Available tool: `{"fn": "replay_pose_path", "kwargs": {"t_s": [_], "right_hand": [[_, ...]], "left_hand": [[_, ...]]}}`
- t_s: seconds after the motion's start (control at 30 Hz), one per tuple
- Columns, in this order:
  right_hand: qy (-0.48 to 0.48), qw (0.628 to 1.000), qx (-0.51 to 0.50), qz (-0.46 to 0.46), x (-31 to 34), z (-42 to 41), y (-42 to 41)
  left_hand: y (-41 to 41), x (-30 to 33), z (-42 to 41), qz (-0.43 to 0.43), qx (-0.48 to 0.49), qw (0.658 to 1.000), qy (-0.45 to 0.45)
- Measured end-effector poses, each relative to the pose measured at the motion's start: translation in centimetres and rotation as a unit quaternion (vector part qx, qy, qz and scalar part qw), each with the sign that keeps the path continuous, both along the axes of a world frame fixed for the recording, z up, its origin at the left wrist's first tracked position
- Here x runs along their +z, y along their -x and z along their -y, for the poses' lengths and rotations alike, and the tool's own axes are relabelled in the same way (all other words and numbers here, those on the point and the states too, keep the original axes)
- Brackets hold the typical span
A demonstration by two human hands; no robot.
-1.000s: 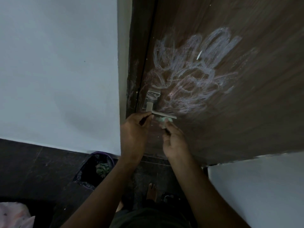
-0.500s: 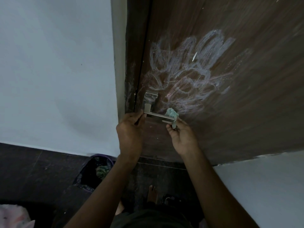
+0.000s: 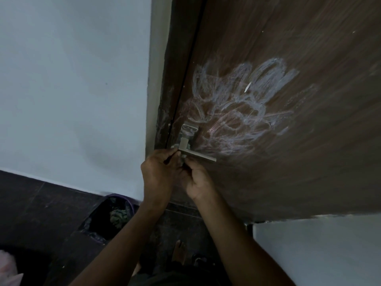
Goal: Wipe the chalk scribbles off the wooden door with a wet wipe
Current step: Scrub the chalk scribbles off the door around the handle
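Observation:
The brown wooden door (image 3: 299, 172) carries a broad patch of white and pinkish chalk scribbles (image 3: 237, 104) just above and right of its metal lever handle (image 3: 196, 156). Both of my hands meet right under the handle's base. My left hand (image 3: 158, 170) and my right hand (image 3: 195, 178) pinch a small pale green wet wipe (image 3: 182, 161) between their fingertips. Only a sliver of the wipe shows; the fingers hide the rest. Neither hand touches the scribbles.
A pale wall (image 3: 72, 89) runs left of the dark door frame (image 3: 167, 110). On the dark floor below stands a bin with a black liner (image 3: 111, 217). A bare foot (image 3: 177, 251) shows between my arms, and pink fabric (image 3: 7, 269) lies at the bottom left.
My right hand, which held the wipe up by the handle's free end, has come left and down to join my left hand under the handle's base. The wipe is now mostly hidden.

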State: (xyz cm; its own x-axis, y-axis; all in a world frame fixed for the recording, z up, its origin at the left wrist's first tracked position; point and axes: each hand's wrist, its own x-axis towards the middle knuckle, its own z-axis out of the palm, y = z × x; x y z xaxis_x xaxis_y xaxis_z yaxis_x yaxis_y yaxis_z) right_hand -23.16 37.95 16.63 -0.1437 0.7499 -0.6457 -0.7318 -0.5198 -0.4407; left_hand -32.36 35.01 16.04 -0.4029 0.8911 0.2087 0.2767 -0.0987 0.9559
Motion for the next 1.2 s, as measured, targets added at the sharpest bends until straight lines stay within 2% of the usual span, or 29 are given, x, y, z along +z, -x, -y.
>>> {"fn": "replay_pose_path", "kwargs": {"t_s": [0.17, 0.3, 0.4, 0.5, 0.67, 0.77, 0.87, 0.93, 1.0, 1.1, 1.2], "right_hand": [[0.018, 0.999, 0.016, 0.023, -0.1, -0.4, 0.1], [0.045, 0.996, 0.028, 0.077, -0.3, -0.9, 0.3], [0.05, 0.993, 0.03, 0.099, -0.5, -0.9, 0.5], [0.051, 0.989, 0.049, 0.13, -0.7, -1.0, 0.7], [0.067, 0.987, 0.043, 0.138, -0.2, -1.6, 1.2], [0.043, 0.982, 0.061, 0.171, -0.4, -1.1, 0.6], [-0.01, 0.987, 0.04, 0.154, -0.9, -0.2, -0.3], [-0.013, 0.988, 0.064, 0.143, -1.2, 0.7, -0.8], [0.024, 0.985, 0.094, 0.146, -1.8, 1.8, -1.3], [0.049, 0.985, 0.065, 0.154, -2.6, 3.0, -1.7], [0.05, 0.987, 0.022, 0.153, -2.9, 3.1, -2.1]], "left_hand": [[0.1, -0.2, 0.1, 0.01, -0.009, 1.0, 0.022], [-0.5, -0.6, -0.4, 0.056, -0.004, 0.997, 0.052], [-0.8, -0.4, -1.0, 0.081, -0.022, 0.995, 0.045], [-0.5, -0.2, -0.8, 0.068, -0.032, 0.997, 0.019], [-0.9, -0.6, -1.4, 0.157, -0.023, 0.987, 0.032], [-0.8, -0.6, -1.5, 0.139, -0.026, 0.99, 0.015], [-0.3, -0.7, -2.2, 0.08, 0.007, 0.997, 0.008], [-0.6, -1.2, -2.7, 0.056, 0.044, 0.997, 0.013], [-1.8, -1.6, -2.7, 0.113, 0.093, 0.988, 0.049], [-3.1, -2.3, -2.9, 0.231, 0.159, 0.951, 0.132], [-3.3, -2.3, -3.4, 0.249, 0.168, 0.945, 0.131]]}}
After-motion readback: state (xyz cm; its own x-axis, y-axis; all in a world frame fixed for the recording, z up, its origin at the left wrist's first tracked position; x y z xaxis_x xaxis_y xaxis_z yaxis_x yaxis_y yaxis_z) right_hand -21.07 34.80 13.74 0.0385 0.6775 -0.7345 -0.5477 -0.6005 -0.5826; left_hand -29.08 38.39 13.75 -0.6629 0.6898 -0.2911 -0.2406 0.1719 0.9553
